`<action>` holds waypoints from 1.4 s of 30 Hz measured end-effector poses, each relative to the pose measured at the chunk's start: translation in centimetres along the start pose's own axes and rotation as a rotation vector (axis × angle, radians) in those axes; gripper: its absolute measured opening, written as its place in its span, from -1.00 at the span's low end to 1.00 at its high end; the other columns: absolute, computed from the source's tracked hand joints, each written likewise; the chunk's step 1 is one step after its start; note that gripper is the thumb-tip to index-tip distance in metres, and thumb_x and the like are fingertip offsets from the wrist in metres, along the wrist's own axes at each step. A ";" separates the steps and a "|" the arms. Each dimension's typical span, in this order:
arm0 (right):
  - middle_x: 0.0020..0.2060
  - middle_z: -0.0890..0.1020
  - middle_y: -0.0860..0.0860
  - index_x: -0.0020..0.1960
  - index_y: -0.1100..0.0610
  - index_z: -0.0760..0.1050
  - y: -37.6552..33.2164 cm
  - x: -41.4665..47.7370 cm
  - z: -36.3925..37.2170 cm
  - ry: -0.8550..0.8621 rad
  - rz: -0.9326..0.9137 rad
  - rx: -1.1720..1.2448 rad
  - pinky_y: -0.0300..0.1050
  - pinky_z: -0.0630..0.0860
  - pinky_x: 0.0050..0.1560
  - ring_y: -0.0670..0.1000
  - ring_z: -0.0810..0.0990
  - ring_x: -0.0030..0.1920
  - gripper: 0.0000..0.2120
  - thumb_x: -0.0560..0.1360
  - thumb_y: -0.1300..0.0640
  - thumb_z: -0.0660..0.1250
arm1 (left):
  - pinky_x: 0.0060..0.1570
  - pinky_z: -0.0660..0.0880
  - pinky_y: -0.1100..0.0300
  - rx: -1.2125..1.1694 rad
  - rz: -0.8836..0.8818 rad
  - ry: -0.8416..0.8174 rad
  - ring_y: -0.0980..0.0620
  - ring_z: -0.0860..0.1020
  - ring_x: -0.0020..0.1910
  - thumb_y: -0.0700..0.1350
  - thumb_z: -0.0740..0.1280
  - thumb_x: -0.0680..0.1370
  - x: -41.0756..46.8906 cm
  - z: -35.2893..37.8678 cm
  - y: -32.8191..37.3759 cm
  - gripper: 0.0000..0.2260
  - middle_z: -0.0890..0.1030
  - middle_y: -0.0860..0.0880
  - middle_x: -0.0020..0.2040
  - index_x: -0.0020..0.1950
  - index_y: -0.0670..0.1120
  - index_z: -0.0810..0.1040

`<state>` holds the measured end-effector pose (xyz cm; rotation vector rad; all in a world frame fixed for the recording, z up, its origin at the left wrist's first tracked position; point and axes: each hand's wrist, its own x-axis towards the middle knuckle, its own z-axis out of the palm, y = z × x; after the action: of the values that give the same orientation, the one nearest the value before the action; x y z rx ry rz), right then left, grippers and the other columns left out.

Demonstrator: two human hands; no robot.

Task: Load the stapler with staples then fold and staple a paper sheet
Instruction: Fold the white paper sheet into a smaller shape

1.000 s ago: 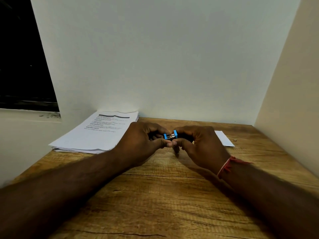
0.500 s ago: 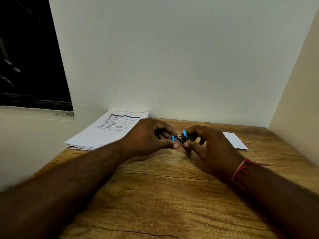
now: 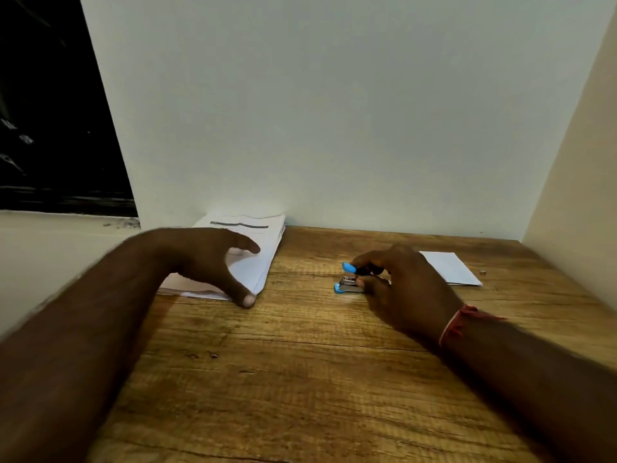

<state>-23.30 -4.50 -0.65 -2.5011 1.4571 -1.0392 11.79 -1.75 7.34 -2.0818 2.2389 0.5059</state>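
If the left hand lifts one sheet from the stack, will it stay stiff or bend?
Likely floppy: the stack is thin loose sheets, edges fanned. One sheet should be light and may slide under the left hand.

Left hand (image 3: 207,259) spread open, arm outstretched, right hand (image 3: 404,285) pinching stapler (image 3: 349,284)

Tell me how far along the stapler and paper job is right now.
Done: unclear; the stapler rests on the table with its blue top raised, so loading looks unfinished or just ending, and no staples show. In hand: the right hand grips the stapler while the left hand spreads over the paper stack. Still to do: take a sheet, fold it, staple it.
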 end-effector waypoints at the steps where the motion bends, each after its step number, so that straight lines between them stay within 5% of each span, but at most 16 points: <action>1: 0.07 0.65 -0.15 0.26 -0.27 0.68 0.0 0.0 0.1 0.011 0.015 -0.003 -0.08 0.54 0.14 -0.12 0.56 0.11 -0.73 0.60 0.00 0.50 | 0.70 0.23 -0.01 0.014 0.007 -0.046 0.05 0.25 0.73 0.53 0.66 0.16 -0.1 -0.2 -0.4 0.18 0.26 0.22 0.75 0.71 0.32 0.29; 5: 0.06 0.64 -0.12 0.29 -0.25 0.68 -0.1 0.0 0.1 0.036 0.035 -0.019 -0.08 0.52 0.16 -0.07 0.58 0.13 -0.71 0.59 -0.05 0.52 | 0.69 0.29 -0.09 0.035 -0.010 -0.097 0.00 0.27 0.72 0.58 0.65 -0.05 -0.6 -0.9 -2.1 0.21 0.26 0.21 0.75 0.60 0.47 0.37; 10: 0.04 0.59 -0.13 0.38 -0.24 0.64 -0.5 -0.3 -0.7 -0.042 0.063 -0.058 -0.04 0.50 0.23 -0.03 0.56 0.17 -0.56 0.52 -0.14 0.59 | 0.55 0.41 0.01 0.111 -0.006 -0.028 0.03 0.46 0.58 0.35 0.69 0.31 -1.6 -1.0 -1.5 -0.15 0.49 0.12 0.62 0.57 0.36 0.50; 15: 0.07 0.63 -0.06 0.36 -0.24 0.64 -0.6 -0.2 -0.8 -0.041 0.081 -0.087 0.00 0.52 0.27 0.00 0.57 0.17 -0.61 0.55 -0.10 0.56 | 0.55 0.43 0.02 0.044 -0.007 0.017 0.10 0.54 0.52 0.36 0.64 0.38 -1.8 -1.1 -1.4 -0.37 0.60 0.21 0.51 0.44 0.32 0.64; 17: 0.08 0.64 -0.04 0.35 -0.24 0.64 -0.5 -0.1 -0.8 -0.040 0.096 -0.103 0.01 0.52 0.28 0.02 0.57 0.17 -0.64 0.57 -0.11 0.55 | 0.48 0.50 0.07 -0.025 0.010 0.071 0.19 0.64 0.34 0.30 0.62 0.46 -1.4 -1.1 -1.9 -0.61 0.72 0.30 0.30 0.26 0.29 0.77; 19: 0.06 0.63 -0.06 0.35 -0.24 0.64 -0.5 -0.1 -0.7 -0.025 0.110 -0.114 0.00 0.51 0.26 0.03 0.57 0.17 -0.65 0.57 -0.12 0.54 | 0.15 0.58 0.12 -0.096 0.004 0.141 0.28 0.67 -0.07 0.19 0.57 0.57 -1.0 -1.1 -2.1 -0.92 0.76 0.33 -0.13 -0.09 0.25 0.82; 22: 0.01 0.57 -0.13 0.40 -0.24 0.61 -0.5 0.0 -0.4 -0.011 0.114 -0.127 -0.01 0.46 0.28 0.04 0.56 0.23 -0.60 0.58 -0.14 0.52 | -0.23 0.37 0.13 -0.065 -0.008 0.294 0.16 0.48 -0.40 0.09 0.50 0.67 -0.1 -1.1 -2.4 -0.58 0.57 0.17 -0.46 -0.40 0.09 0.68; 27: 0.28 0.62 -0.22 0.57 -0.20 0.43 -0.7 -0.2 -0.8 0.058 0.074 -0.058 0.02 0.41 0.41 -0.01 0.46 0.37 -0.30 0.49 -0.26 0.56 | -0.30 0.30 0.10 -0.156 0.038 0.751 -0.11 0.50 -0.26 0.05 0.41 0.72 -0.3 -1.4 -1.6 -0.57 0.53 -0.04 -0.34 -0.33 -0.04 0.50; 32: 0.26 0.65 -0.23 0.51 -0.13 0.52 -2.0 -0.5 -1.7 0.230 0.005 0.228 -0.22 0.50 0.26 -0.17 0.56 0.26 -0.35 0.48 -0.15 0.62 | -0.23 0.21 0.00 -0.253 0.118 1.128 -0.13 0.47 -0.23 0.03 0.36 0.76 -0.5 -1.3 1.1 -0.62 0.47 0.05 -0.34 -0.23 -0.06 0.47; 35: 0.16 0.72 -0.18 0.43 -0.09 0.61 -2.9 -0.4 -1.9 0.178 0.088 0.466 -0.35 0.60 0.12 -0.17 0.68 0.14 -0.46 0.48 -0.08 0.65 | -0.32 0.29 0.26 -0.312 0.218 1.170 0.09 0.47 -0.34 0.03 0.40 0.74 -0.9 -0.4 3.9 -0.55 0.42 0.03 -0.41 -0.31 0.02 0.35; 37: 0.15 0.75 -0.14 0.41 -0.07 0.62 -3.0 -0.4 -1.9 0.132 0.142 0.583 -0.26 0.67 0.17 -0.16 0.73 0.13 -0.46 0.47 -0.09 0.66 | -0.33 0.33 0.35 -0.333 0.292 1.181 0.24 0.50 -0.35 0.04 0.43 0.72 -1.3 0.5 5.9 -0.53 0.40 0.04 -0.43 -0.32 0.06 0.33; 42: 0.35 0.70 -0.01 0.56 0.09 0.47 -3.5 -0.6 -1.7 -0.022 0.320 1.003 -0.12 0.71 0.21 -0.05 0.74 0.30 -0.06 0.30 -0.16 0.75 | -0.32 0.37 0.45 -0.529 0.367 1.126 0.28 0.57 -0.26 0.11 0.48 0.66 -2.3 2.9 10.2 -0.72 0.64 0.04 -0.28 -0.16 0.00 0.61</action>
<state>-21.87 -1.71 1.61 -1.5119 0.9092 -1.2353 1.45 1.70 7.26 -2.6097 3.4347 -0.2096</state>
